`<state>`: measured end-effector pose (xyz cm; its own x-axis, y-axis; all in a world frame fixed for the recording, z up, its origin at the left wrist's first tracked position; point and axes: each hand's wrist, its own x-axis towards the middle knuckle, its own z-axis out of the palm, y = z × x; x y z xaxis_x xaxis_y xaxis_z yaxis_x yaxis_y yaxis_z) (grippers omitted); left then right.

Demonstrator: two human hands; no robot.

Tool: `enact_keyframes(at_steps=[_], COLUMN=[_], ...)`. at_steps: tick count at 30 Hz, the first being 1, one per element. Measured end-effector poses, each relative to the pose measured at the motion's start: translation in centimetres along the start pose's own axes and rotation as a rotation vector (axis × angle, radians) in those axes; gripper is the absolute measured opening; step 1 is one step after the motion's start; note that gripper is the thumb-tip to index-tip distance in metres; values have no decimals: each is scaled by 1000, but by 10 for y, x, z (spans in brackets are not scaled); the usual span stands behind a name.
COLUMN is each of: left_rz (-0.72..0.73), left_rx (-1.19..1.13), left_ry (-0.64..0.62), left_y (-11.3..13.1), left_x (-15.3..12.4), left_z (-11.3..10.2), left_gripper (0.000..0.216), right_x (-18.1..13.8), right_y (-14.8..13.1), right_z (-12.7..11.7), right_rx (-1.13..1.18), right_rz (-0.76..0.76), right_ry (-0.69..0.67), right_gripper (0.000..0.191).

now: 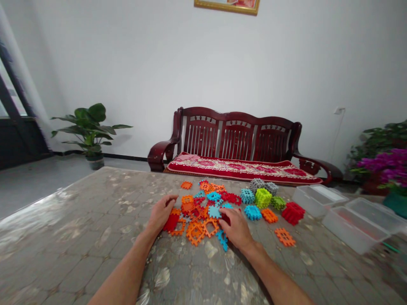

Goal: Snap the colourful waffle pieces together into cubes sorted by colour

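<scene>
One patterned tabletop (104,237) stretches out before me, with one dark wooden sofa (237,135) behind it. Two clear plastic boxes (343,231) sit at the right. Midway lies one pile of loose toy pieces (187,206), too overlapped to count. Two bare hands reach in, forearms angled inward: the left hand (160,214) beside the pile's left edge, grip loosely parted; the right hand (237,226) curled by a pale blue piece (214,212), its grip impossible to tell. Eight coloured stacks (263,198) stand right of the pile; nearer lies one orange piece (284,237).
</scene>
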<state>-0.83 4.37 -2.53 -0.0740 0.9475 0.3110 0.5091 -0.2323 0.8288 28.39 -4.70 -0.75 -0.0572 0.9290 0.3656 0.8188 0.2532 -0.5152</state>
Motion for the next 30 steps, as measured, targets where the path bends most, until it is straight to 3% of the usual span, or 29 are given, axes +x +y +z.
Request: enact_keyframes(at_steps=[6,11,15,24,30], left_rz=[9,2,6,-2,0], left_rx=[41,49,53,34,-37], left_ry=[-13,-12,-18,-14,2], left_y=[0,3,4,4,-1], left_x=[-1,-3,-3,-3,-1], left_z=[0,0,0,0,1], left_gripper=[39,38,39,38,35], right_x=[5,10,13,7,3], right_y=[-4,-7,-9,-5,-5], right_z=[-2,0,1,5,9], right_rx=[-5,-25,-40,22,119], right_rz=[-39,-65,-68,-68,-157], right_ry=[15,-51,-86,-21,-4], right_gripper=[46,58,54,53,46])
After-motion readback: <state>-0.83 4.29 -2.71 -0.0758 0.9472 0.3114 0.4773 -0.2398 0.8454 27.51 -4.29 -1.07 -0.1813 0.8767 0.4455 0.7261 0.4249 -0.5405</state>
